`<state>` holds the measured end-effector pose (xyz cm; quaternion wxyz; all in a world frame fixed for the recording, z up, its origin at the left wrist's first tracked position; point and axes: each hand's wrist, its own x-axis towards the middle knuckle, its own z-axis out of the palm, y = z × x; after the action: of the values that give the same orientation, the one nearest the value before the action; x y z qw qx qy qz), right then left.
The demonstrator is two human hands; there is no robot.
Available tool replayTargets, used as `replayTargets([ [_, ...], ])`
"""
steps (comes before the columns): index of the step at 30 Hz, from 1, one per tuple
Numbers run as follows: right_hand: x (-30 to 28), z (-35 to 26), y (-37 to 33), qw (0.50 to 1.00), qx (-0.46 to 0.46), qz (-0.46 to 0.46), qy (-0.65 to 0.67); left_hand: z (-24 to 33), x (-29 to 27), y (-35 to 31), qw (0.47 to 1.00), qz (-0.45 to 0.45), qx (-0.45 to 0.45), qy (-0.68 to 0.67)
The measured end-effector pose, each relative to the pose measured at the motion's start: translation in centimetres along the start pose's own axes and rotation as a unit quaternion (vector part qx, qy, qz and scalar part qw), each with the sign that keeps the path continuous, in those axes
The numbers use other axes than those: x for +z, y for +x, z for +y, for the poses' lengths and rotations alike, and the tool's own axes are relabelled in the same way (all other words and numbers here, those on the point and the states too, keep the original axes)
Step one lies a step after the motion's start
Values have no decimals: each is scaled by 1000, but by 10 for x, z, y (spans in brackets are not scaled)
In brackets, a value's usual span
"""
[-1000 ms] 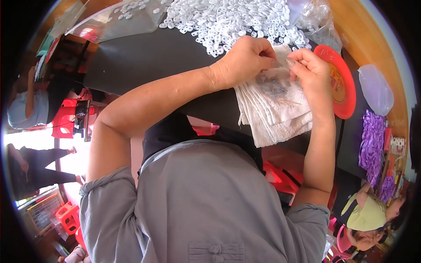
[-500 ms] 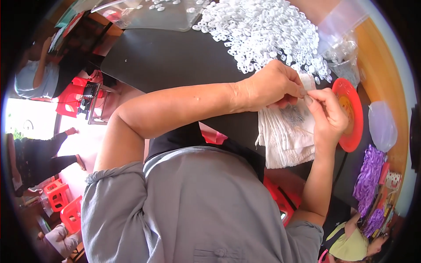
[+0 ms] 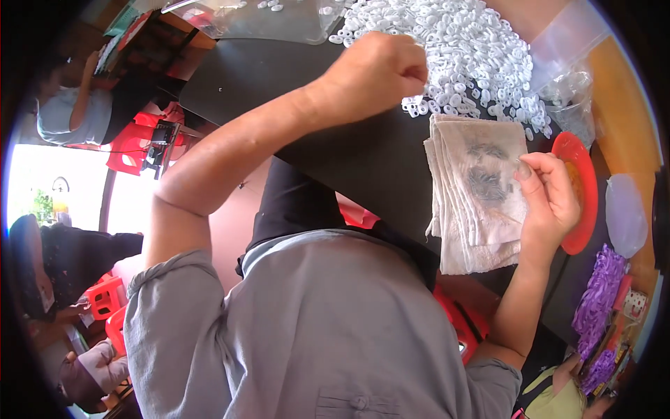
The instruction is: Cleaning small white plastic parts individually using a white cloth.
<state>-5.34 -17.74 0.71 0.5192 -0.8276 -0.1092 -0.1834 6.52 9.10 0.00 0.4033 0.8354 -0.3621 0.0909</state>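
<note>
A: Which way does the folded cloth [image 3: 478, 195] lie?

B: It is a stack of off-white folded layers, stained dark near its middle, lying on the black table [image 3: 279, 77]. Its long axis runs from the pile of white plastic pieces [image 3: 460, 49] at the far end toward the person's body at the near end. The folded edges show as parallel lines along its left side.

A: Where does it sit among the other things?

B: Between the two hands. The red plate [image 3: 583, 202] lies just beside it on the right, partly behind the right hand. A clear plastic bag [image 3: 572, 91] lies near its far right corner.

A: How are the fingers of the right hand [image 3: 551, 202] set?

B: They are curled loosely, not closed into a fist. The thumb and forefinger tips meet at the cloth's right edge and touch its top layer. Whether they pinch something small there cannot be told.

A: And the left hand [image 3: 373, 73]?

B: It is closed into a loose fist, knuckles up, at the near edge of the white pieces, well apart from the cloth. The fingertips are tucked under and hidden, so what they hold cannot be told.
</note>
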Motion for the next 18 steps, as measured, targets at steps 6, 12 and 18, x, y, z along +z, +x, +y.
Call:
replayTargets([
  [6, 2, -4, -2, 999, 33, -4, 44, -11, 12, -18, 991, -23, 87, 97],
  [12, 2, 2, -5, 999, 37, -12, 34, -7, 24, -14, 976, -39, 122, 176],
  [18, 1, 0, -4, 999, 30, -25, 30, -15, 22, -20, 972, -56, 126, 188],
])
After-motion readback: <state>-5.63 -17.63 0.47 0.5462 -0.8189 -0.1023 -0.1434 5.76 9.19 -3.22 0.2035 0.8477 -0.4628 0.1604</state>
